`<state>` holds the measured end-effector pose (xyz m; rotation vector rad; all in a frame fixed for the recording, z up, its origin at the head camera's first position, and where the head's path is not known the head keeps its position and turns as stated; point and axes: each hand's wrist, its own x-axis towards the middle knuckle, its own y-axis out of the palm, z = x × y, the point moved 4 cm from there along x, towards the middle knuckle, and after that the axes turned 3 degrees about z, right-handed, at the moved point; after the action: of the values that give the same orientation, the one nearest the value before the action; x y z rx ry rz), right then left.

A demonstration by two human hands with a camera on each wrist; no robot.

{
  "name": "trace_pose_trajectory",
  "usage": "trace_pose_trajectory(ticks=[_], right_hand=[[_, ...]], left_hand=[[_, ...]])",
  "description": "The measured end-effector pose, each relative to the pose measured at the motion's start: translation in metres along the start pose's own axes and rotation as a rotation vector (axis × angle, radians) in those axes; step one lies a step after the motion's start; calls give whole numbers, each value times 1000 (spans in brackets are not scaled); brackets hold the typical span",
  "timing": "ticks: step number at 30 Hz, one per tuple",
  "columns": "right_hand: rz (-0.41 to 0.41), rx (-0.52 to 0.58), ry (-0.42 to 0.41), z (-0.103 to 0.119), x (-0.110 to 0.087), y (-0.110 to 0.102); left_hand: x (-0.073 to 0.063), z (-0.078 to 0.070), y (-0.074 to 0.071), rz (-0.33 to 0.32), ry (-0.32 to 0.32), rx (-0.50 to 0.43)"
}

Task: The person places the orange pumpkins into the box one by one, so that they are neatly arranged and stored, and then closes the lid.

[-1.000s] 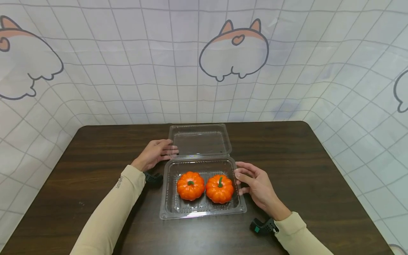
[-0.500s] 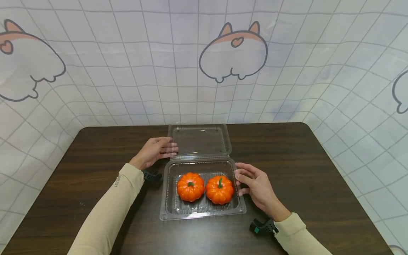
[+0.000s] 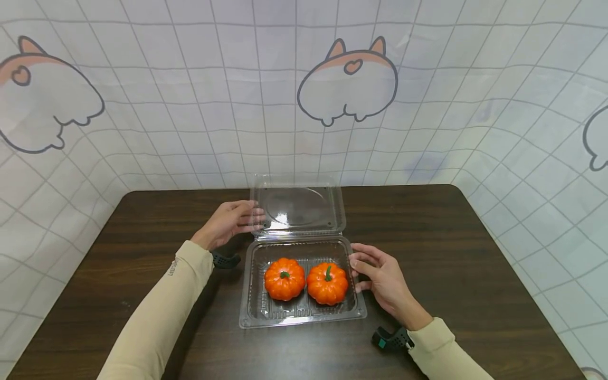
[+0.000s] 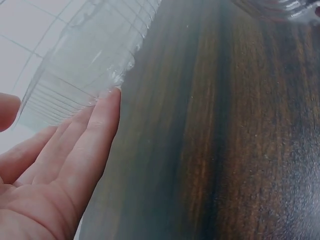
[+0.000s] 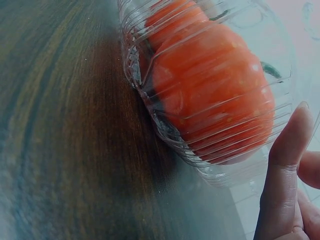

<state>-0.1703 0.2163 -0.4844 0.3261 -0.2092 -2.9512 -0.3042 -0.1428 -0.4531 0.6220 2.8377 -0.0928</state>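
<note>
A clear plastic clamshell container (image 3: pixel 304 320) sits on the table, hinged flat at the back. Inside its base lie two small orange pumpkins, a left one (image 3: pixel 284 279) and a right one (image 3: pixel 328 284), both with green stems. The see-through lid (image 3: pixel 304 208) is tilted up from the table. My left hand (image 3: pixel 230 221) has its straight fingers behind the lid's left side, visible through the plastic, the thumb close to the lid's edge. My right hand (image 3: pixel 385 277) pinches the base's right rim between thumb and fingers.
The dark wooden table (image 3: pixel 451 237) spreads around the container. White grid-patterned cloth (image 3: pixel 228 105) with cartoon animal prints hangs behind and at both sides. A black strap device (image 3: pixel 391 338) sits on each wrist.
The lid has tilted upward from nearly flat, its far edge now above the table's back edge. My left hand has risen slightly with it. My right hand has stayed at the rim.
</note>
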Motion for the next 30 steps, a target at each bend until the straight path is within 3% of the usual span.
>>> trace_pose_trajectory(ticks=[11,16,30], right_hand=[[-4,-5,14,-1,-1,3],[-4,-4,14,-1,0,3],[6,7,-7,0,0,1]], left_hand=[[-4,-6,-1,-18,5,3],[-6,-10,-1,-13,24,-38],[-11,-24,2,3,80,-41]])
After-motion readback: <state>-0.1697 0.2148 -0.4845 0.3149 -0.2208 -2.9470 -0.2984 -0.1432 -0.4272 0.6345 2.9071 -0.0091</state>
